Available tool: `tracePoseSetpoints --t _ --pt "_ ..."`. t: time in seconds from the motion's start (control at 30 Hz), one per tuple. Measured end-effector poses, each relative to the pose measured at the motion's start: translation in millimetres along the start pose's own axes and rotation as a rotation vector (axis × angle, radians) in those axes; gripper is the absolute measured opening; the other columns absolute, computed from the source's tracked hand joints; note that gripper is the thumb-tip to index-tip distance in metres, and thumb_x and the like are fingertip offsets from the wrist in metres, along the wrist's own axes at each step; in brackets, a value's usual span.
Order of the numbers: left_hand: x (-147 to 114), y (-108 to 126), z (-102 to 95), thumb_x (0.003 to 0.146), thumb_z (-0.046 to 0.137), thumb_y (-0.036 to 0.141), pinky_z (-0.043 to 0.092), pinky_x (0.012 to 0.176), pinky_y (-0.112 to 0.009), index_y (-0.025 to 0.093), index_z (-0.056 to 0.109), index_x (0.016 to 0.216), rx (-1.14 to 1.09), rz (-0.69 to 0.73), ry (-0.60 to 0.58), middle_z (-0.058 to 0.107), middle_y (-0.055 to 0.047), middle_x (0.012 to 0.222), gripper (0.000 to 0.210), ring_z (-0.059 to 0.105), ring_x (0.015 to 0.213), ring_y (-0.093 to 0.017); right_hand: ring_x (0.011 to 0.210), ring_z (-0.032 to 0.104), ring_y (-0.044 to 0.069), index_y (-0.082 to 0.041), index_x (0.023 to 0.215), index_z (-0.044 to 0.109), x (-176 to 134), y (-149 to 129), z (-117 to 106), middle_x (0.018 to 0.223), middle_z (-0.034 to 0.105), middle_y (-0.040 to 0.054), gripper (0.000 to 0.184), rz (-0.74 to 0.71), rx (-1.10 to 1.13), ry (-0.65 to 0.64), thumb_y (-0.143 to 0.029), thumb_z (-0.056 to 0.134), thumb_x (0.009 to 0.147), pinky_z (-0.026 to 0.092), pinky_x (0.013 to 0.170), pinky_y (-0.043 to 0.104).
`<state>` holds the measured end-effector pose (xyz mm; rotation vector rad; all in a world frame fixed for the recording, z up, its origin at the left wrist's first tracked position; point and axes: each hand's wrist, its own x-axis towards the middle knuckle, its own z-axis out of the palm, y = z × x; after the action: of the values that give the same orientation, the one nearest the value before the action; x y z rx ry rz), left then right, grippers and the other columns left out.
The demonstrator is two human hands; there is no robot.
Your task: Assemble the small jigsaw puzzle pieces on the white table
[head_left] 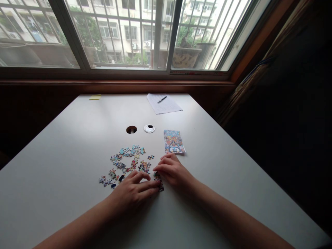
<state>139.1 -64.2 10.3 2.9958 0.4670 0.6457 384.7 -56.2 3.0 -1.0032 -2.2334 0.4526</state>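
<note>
A small joined strip of jigsaw puzzle [160, 182] lies on the white table between my hands. My left hand [135, 188] rests at its left side, fingers apart and stretched out, with fingertips lying on the strip. At the strip's far end is my right hand [173, 169], its fingers bent and drawn together; whatever they pinch is hidden. Beyond my left hand spread loose jigsaw pieces [120, 166], several in a ragged cluster. A joined patch of pieces [144, 166] sits just left of my right fingertips. The Bluey picture sheet [174, 141] lies beyond my right hand.
The white table [77, 152] reaches to the barred window [124, 34]. On it are a round cable hole [131, 129], a silver grommet cover [149, 128], paper sheets [168, 106] with a pen [162, 99] on top, and yellow sticky notes [94, 97]. A curtain [249, 79] hangs at right.
</note>
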Motion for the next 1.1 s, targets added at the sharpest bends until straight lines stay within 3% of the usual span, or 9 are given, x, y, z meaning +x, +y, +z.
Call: tracePoseSetpoints --t 0.73,0.97,1.1 --pt "-1 0 0.4 0.104 0.042 0.020 0.040 0.091 -0.038 0.023 0.058 0.133 -0.018 -0.011 -0.017 0.064 0.005 0.136 0.033 0.048 0.105 -0.022 0.108 0.047 0.026 -0.023 0.096 0.070 -2 -6 -7 0.102 0.063 0.0068 0.007 0.084 -0.107 -0.043 -0.023 0.063 0.094 0.041 0.104 0.049" --pt "-1 1 -1.0 0.104 0.042 0.021 0.042 0.090 -0.038 0.024 0.058 0.133 -0.020 -0.022 -0.029 0.065 0.003 0.134 0.033 0.049 0.105 -0.022 0.113 0.046 0.026 -0.028 0.115 0.069 -4 -6 -12 0.110 0.062 0.0071 0.026 0.002 -0.095 -0.084 -0.016 0.058 0.094 0.041 0.106 0.049" --pt "-1 1 -0.4 0.103 0.044 0.019 0.043 0.090 -0.037 0.023 0.058 0.133 -0.012 -0.016 -0.029 0.066 0.001 0.133 0.033 0.050 0.103 -0.021 0.116 0.045 0.026 -0.028 0.110 0.070 -4 -7 -13 0.110 0.062 0.0065 0.022 0.005 -0.106 -0.115 -0.017 0.059 0.094 0.039 0.108 0.050"
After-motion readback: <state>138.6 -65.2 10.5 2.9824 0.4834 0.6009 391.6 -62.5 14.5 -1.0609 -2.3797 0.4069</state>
